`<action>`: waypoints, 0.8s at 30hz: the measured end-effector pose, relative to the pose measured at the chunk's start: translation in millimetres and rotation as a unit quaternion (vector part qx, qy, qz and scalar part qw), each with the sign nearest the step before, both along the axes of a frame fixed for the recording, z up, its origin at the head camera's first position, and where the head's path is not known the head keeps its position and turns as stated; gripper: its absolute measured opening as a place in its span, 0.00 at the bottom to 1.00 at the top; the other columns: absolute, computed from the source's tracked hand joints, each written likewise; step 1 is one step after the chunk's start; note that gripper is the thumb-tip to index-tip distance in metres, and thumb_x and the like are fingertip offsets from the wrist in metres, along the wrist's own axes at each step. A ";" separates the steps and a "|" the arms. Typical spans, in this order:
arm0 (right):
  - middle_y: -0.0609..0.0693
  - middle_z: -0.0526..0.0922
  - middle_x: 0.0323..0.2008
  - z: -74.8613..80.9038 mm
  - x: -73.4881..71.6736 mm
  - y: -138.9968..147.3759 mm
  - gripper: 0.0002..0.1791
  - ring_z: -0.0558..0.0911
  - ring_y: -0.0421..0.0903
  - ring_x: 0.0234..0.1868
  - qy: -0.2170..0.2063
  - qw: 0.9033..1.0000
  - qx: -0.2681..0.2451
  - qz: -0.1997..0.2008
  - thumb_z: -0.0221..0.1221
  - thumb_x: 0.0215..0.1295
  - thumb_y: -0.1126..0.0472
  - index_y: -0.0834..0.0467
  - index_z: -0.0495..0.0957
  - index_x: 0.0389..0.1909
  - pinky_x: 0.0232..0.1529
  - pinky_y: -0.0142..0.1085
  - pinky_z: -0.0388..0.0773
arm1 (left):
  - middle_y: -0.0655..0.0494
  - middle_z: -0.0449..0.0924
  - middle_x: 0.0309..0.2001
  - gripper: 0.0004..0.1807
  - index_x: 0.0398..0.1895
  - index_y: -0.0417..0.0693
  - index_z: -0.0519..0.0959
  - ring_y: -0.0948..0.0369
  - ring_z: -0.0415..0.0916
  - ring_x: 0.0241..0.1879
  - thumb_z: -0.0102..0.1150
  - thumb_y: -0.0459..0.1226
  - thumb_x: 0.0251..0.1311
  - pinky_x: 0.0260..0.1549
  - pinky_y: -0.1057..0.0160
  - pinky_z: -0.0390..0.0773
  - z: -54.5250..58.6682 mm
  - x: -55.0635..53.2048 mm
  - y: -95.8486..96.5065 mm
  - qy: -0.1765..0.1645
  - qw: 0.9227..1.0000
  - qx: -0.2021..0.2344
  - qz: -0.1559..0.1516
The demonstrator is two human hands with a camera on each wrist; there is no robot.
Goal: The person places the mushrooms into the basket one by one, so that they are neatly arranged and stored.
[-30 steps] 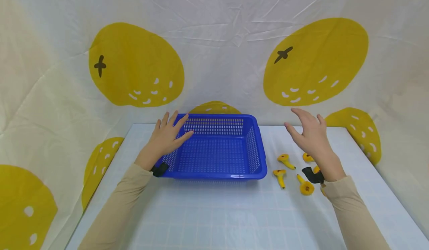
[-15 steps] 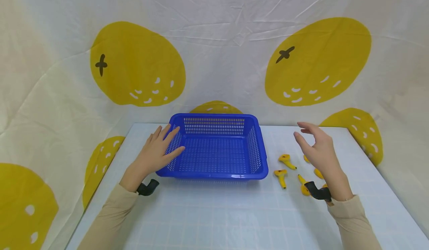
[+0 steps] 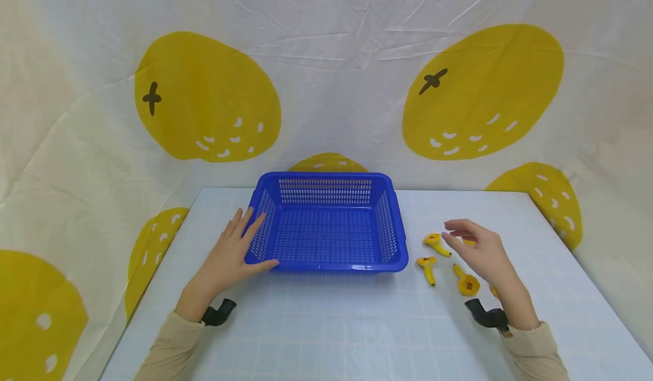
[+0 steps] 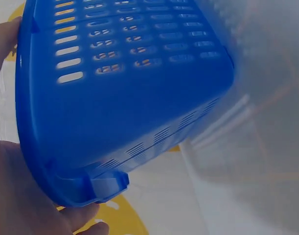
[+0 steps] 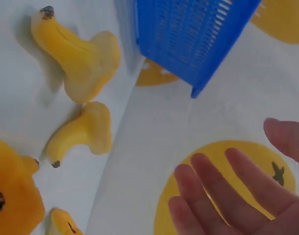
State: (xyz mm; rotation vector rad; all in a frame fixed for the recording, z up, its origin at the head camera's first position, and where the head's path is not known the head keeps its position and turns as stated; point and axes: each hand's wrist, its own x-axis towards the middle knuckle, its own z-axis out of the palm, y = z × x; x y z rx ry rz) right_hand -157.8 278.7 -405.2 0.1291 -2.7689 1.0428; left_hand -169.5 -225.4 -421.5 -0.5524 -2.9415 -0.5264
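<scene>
My left hand [image 3: 223, 263] is at the left front corner of a blue perforated plastic basket [image 3: 334, 267], fingers spread and thumb pointing toward the front rim. In the left wrist view the basket wall [image 4: 125, 103] fills the middle, with the hand along its rim. My right hand [image 3: 482, 254] hovers on the right with relaxed fingers and nothing in its grasp. Around and below it lie several yellow trumpet-shaped mushrooms, among them one [image 3: 436, 245] near the fingertips and another [image 3: 467, 284] below the palm. The right wrist view shows a dark-tipped stem on one mushroom [image 5: 80, 58].
The table [image 3: 326, 330] has a pale blue checked cover. Behind it and at both sides hangs a white cloth [image 3: 342, 86] printed with big yellow fruit. A black wrist-worn piece [image 3: 219, 313] sits on the left wrist, another [image 3: 487, 314] on the right.
Both hands have come down and nearer the person. The left moved leftward off the basket's inside to its front corner; the right sank toward the mushrooms. The basket stayed in place.
</scene>
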 end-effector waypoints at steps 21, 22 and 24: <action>0.53 0.84 0.42 -41.3 -11.2 -11.5 0.11 0.80 0.51 0.42 -0.160 0.983 0.056 0.065 0.68 0.58 0.68 0.59 0.84 0.43 0.44 0.48 0.83 | 0.40 0.34 0.79 0.62 0.80 0.44 0.47 0.45 0.31 0.78 0.63 0.68 0.51 0.69 0.35 0.51 -15.1 1.8 3.3 -0.007 0.999 0.030 0.013; 0.53 0.84 0.42 -41.8 -11.2 -12.2 0.10 0.79 0.51 0.42 -0.161 0.983 0.058 0.060 0.67 0.58 0.69 0.59 0.84 0.42 0.45 0.49 0.83 | 0.40 0.34 0.79 0.63 0.80 0.45 0.47 0.45 0.31 0.78 0.63 0.68 0.51 0.69 0.35 0.51 -15.3 1.4 3.3 -0.007 0.999 0.030 0.014; 0.54 0.84 0.41 -42.7 -11.8 -13.3 0.09 0.79 0.51 0.41 -0.164 0.983 0.064 0.052 0.66 0.59 0.70 0.59 0.84 0.41 0.44 0.50 0.83 | 0.41 0.34 0.79 0.63 0.80 0.45 0.45 0.45 0.31 0.78 0.63 0.68 0.51 0.69 0.35 0.51 -15.9 0.9 3.3 -0.006 0.999 0.029 0.016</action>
